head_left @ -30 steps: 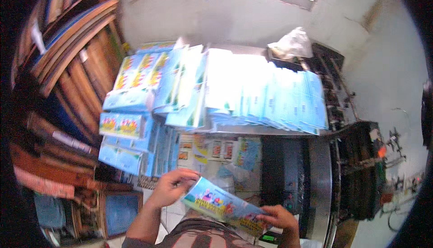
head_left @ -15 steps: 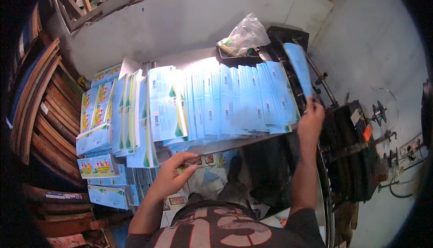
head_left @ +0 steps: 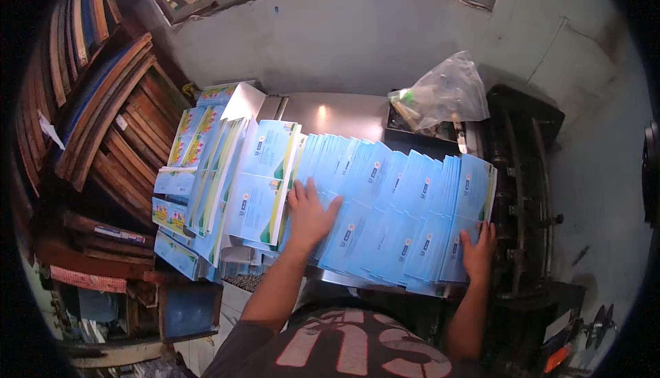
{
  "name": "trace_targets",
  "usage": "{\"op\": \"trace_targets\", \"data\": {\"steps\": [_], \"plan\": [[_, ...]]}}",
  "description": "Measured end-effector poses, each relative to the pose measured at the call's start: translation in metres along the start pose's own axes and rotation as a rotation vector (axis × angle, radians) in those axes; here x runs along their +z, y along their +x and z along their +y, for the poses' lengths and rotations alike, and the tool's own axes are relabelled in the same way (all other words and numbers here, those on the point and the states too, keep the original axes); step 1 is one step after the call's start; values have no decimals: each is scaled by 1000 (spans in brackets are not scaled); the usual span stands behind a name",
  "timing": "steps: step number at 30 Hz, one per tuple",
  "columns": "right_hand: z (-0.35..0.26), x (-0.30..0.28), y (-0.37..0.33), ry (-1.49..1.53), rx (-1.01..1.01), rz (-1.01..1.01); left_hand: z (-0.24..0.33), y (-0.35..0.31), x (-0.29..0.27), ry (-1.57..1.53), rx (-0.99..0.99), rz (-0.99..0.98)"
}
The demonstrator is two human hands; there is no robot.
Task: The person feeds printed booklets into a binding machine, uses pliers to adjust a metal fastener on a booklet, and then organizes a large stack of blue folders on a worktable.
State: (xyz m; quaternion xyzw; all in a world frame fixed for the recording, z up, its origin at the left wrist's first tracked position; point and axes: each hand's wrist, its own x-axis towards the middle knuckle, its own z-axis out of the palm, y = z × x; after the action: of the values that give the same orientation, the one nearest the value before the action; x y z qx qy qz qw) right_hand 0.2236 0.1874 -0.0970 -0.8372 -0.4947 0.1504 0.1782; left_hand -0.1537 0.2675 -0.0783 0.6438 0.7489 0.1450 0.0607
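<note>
A long row of light blue printed sheets, overlapping like shingles, leans across the metal table. My left hand rests on the left part of this row, its fingers spread and pointing away from me. At the row's right end my right hand touches the last sheet near its edge, thumb apart from the other fingers. Neither hand has a separate sheet in it. Left of the row stands a thicker stack of blue sheets with green and yellow edges.
Bundles of colourful printed pieces lie at the table's far left. Wooden frames fill a rack beyond them. A black tray with a clear plastic bag sits at the back. Dark machinery borders the right side.
My right hand has come down from the machine side to the row's end; the raised blue sheet has left it. My left hand has moved onto the row. The view has shifted.
</note>
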Motion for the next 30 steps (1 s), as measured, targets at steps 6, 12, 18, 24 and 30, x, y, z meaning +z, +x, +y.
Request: {"op": "trace_targets", "data": {"steps": [6,12,18,24,30], "plan": [[11,22,6,155,-25,11,39,-6,-2,-531,-3,-311],[1,23,0,-120,-49,12,32,7,17,-193,1,-156],[0,24,2,-46,-47,43,25,30,12,-235,30,-100],[-1,27,0,-92,-57,48,34,14,30,-326,11,-178],[-2,25,-2,-108,-55,45,31,25,18,-209,-55,-21]]}}
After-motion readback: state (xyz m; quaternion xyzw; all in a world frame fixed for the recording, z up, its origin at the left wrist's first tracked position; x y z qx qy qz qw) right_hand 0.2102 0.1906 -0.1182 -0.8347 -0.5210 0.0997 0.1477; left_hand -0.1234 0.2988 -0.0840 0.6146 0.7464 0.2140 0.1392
